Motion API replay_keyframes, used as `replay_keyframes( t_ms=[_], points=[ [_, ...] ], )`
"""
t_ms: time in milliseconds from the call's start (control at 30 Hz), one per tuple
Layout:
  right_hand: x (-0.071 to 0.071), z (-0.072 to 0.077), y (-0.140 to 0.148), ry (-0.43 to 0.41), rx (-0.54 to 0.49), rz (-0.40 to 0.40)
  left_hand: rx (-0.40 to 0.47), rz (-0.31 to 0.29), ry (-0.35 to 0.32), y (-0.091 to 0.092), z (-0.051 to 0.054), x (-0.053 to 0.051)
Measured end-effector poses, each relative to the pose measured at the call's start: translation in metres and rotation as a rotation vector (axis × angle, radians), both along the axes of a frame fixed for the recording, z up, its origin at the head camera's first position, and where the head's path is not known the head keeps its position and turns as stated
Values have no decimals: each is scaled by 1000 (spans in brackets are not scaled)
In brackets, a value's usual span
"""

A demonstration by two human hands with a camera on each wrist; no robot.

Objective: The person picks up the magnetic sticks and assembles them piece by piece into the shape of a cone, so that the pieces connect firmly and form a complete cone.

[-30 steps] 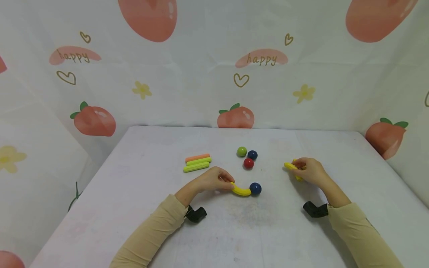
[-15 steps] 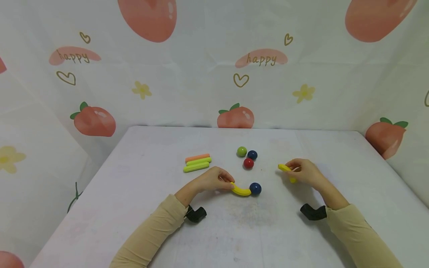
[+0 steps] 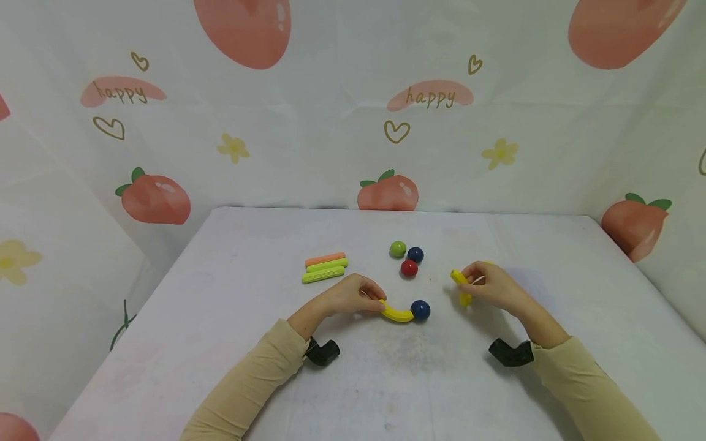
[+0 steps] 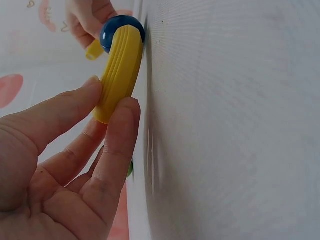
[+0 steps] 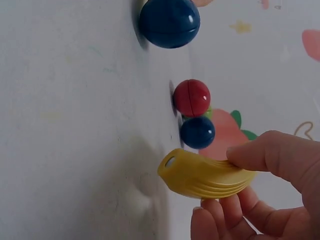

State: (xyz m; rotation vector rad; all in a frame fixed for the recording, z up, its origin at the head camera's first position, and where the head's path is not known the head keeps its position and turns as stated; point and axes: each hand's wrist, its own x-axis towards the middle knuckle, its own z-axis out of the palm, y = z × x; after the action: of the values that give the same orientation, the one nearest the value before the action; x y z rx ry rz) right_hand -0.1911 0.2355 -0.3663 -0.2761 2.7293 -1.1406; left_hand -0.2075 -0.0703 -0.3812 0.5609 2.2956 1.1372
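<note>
Between thumb and fingers, my left hand [image 3: 350, 295] pinches one end of a yellow curved magnetic stick [image 3: 397, 315]. The stick's other end touches a dark blue ball [image 3: 420, 310] on the table. Farther right, my right hand [image 3: 493, 286] pinches a second yellow curved stick [image 5: 210, 175]; its free end, with a small metal-looking spot, points away from the fingers. That stick is apart from the blue ball. A bit of another yellow piece [image 3: 489, 263] shows behind the right hand, mostly hidden.
Beyond the hands, a green ball [image 3: 398, 249], a smaller-looking blue ball [image 3: 415, 255] and a red ball [image 3: 409, 268] lie grouped. An orange stick [image 3: 325, 260] and two yellow-green sticks [image 3: 323, 275] lie side by side on the white table [image 3: 265, 245].
The right hand has moved left and slightly toward me with its yellow curved stick, leaving another yellow piece behind. My left hand, its stick and the blue ball have stayed in place.
</note>
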Motion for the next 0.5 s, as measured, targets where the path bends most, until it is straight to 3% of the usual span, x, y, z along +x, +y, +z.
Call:
replay_keyframes(
  t_ms=[500],
  points=[
    [4, -2, -13, -89, -133, 55, 6, -15, 3, 1, -2, -3]
  ],
)
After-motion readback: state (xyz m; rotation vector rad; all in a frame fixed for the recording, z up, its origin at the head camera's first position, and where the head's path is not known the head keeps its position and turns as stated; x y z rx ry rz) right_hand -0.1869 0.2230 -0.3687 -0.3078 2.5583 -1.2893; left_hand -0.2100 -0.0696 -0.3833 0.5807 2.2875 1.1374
